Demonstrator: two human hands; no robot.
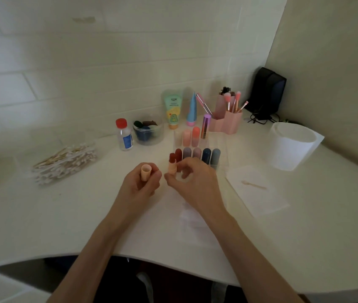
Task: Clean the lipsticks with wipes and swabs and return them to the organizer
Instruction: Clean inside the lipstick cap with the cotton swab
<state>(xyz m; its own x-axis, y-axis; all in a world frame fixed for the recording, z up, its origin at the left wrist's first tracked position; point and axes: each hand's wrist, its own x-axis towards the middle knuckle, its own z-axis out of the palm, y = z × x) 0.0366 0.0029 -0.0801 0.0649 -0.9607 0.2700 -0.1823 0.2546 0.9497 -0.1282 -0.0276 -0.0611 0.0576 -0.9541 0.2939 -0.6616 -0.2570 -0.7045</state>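
Fingers (pixel 153 179) of the left hand (pixel 139 190) curl round a peach cap (pixel 146 171); the right hand (pixel 193 181) pinches the open lipstick (pixel 172 166) just before the organizer (pixel 218 168), well inside the table's (pixel 42 215) curved near edge.

Dim, soft indoor light; slight blur, wide-angle bending at edges.

matt plastic lipsticks (pixel 192 153), clear glossy organizer (pixel 217 147) (acrylic-looking), smooth white table (pixel 64 215).
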